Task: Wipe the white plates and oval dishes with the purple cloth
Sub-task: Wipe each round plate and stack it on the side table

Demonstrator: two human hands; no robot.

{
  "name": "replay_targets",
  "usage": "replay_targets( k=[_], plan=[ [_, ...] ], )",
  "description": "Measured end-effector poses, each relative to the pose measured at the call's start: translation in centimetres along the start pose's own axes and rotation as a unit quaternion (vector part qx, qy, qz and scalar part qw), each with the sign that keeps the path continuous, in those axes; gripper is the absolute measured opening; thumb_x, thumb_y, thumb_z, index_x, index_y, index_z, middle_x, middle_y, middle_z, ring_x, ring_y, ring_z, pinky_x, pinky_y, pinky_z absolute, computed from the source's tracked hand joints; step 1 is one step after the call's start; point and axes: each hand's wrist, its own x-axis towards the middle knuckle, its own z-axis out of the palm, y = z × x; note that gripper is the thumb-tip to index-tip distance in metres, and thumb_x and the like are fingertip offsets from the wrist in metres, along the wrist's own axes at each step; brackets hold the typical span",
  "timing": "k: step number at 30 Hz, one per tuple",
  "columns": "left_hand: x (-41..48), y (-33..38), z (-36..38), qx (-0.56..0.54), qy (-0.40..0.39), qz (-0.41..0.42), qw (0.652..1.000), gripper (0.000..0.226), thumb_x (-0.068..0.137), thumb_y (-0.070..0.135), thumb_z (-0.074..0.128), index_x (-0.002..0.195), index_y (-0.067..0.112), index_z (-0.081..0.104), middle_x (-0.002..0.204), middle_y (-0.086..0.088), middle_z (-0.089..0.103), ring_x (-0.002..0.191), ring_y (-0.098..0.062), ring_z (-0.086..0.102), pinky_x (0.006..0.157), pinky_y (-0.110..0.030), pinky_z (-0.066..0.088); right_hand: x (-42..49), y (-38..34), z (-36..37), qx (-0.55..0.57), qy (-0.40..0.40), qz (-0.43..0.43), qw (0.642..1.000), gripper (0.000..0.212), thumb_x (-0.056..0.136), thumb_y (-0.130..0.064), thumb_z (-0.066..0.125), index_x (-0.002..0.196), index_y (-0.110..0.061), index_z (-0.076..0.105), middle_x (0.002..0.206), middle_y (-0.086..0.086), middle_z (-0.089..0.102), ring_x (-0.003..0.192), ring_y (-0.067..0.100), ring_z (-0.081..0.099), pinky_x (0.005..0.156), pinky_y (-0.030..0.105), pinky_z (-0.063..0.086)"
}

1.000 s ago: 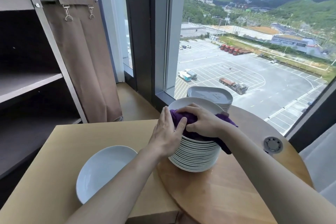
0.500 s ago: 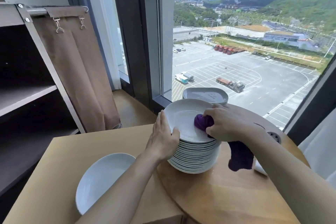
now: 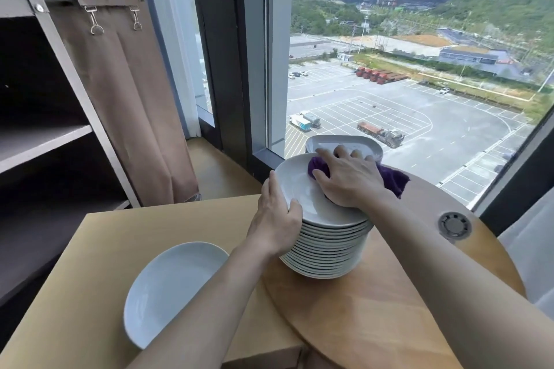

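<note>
The right hand [image 3: 347, 180] lies with fingers spread, pressing the purple cloth [image 3: 392, 178] onto the top of the stack of plates [image 3: 329, 249]. The left hand [image 3: 275, 219] grips the stack's left rim. The stack stands near the round tabletop's [image 3: 374, 308] far edge, the oval dishes [image 3: 344, 142] just behind. 1 white dish [image 3: 171, 287] rests on the square tabletop [image 3: 105, 249].

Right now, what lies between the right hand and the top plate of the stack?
The purple cloth: the right hand presses it onto the top plate, one end trailing out to the right. The head view shows it.
</note>
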Motion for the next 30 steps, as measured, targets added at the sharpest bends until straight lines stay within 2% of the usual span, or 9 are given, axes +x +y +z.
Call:
replay_targets(
  k=[2,6,11,14,16,19,22,26,30],
  plan=[
    [-0.1,0.0,0.0,0.0,-0.001,-0.002,1.0,0.062,0.105,0.031,0.041,0.158,0.014,0.016,0.162,-0.01,0.025,0.146,-0.029,0.033,0.118,-0.049,0.035,0.2,-0.5,0.0,0.023,-0.01,0.005,1.0,0.057,0.095,-0.061,0.027,0.148,-0.04,0.033,0.145,0.005,0.046,0.129,0.036,0.045,0.099,0.051,0.032],
    [-0.2,0.1,0.0,0.009,0.003,-0.001,1.0,0.073,0.106,0.048,0.039,0.163,0.017,0.006,0.169,-0.006,0.013,0.154,-0.025,0.023,0.123,-0.046,0.027,0.0,-2.5,-0.1,0.133,-0.022,-0.011,0.991,0.048,0.096,-0.056,0.038,0.139,-0.036,0.045,0.138,0.0,0.05,0.126,0.033,0.047,0.102,0.051,0.035],
    [-0.3,0.0,0.0,-0.002,-0.012,-0.018,1.0,0.08,0.104,0.064,0.022,0.164,0.022,-0.009,0.173,0.0,-0.003,0.158,-0.019,0.008,0.127,-0.039,0.016,-1.2,-4.5,-0.6,0.227,-0.043,-0.06,0.971,0.036,0.099,-0.045,0.049,0.134,-0.038,0.057,0.142,-0.01,0.051,0.128,0.021,0.047,0.107,0.049,0.037],
    [-0.5,0.1,0.0,-0.004,-0.006,-0.016,1.0,0.083,0.1,0.069,0.018,0.164,0.022,-0.007,0.172,0.001,0.0,0.157,-0.018,0.011,0.124,-0.036,0.017,-1.9,-3.7,-1.6,0.289,-0.083,-0.077,0.951,0.033,0.102,-0.035,0.054,0.132,-0.026,0.065,0.128,-0.005,0.058,0.12,0.019,0.052,0.104,0.042,0.042],
    [-0.6,0.2,-0.1,0.002,-0.006,-0.015,1.0,0.082,0.099,0.071,0.017,0.163,0.025,-0.002,0.171,0.0,0.005,0.155,-0.02,0.016,0.125,-0.04,0.022,-2.6,-3.1,-2.4,0.312,-0.123,-0.088,0.938,0.032,0.102,-0.034,0.058,0.13,-0.023,0.068,0.123,-0.005,0.059,0.116,0.018,0.054,0.103,0.038,0.043],
    [-0.8,0.3,-0.4,0.026,0.0,-0.012,1.0,0.083,0.091,0.077,0.014,0.158,0.028,0.014,0.166,-0.002,0.022,0.148,-0.024,0.033,0.116,-0.052,0.038,-3.7,-2.6,-3.5,0.28,-0.158,-0.106,0.941,0.031,0.101,-0.037,0.059,0.129,-0.026,0.069,0.123,-0.006,0.06,0.115,0.015,0.054,0.104,0.037,0.041],
    [-0.9,0.5,-0.6,0.061,0.005,-0.009,0.998,0.083,0.091,0.079,0.014,0.157,0.029,0.014,0.165,0.0,0.024,0.145,-0.025,0.037,0.112,-0.053,0.041,-4.9,-2.2,-4.8,0.201,-0.173,-0.115,0.957,0.033,0.101,-0.042,0.054,0.129,-0.031,0.068,0.118,-0.009,0.061,0.114,0.016,0.054,0.104,0.041,0.041],
    [-0.7,0.1,-0.4,0.087,0.005,-0.008,0.996,0.068,0.103,0.059,0.026,0.161,0.027,0.008,0.169,-0.002,0.019,0.149,-0.026,0.033,0.116,-0.053,0.037,-6.7,-1.0,-5.7,0.089,-0.146,-0.108,0.979,0.035,0.098,-0.052,0.045,0.121,-0.037,0.067,0.114,-0.014,0.058,0.111,0.015,0.053,0.098,0.041,0.044],
    [-0.5,0.0,0.0,0.034,0.006,-0.01,0.999,0.067,0.101,0.033,0.032,0.163,0.025,0.005,0.167,-0.002,0.02,0.148,-0.023,0.03,0.119,-0.047,0.032,-7.0,0.9,-4.9,0.022,-0.093,-0.075,0.993,0.025,0.091,-0.057,0.043,0.091,-0.035,0.056,0.095,-0.015,0.048,0.097,0.018,0.049,0.077,0.038,0.041]
  ],
)
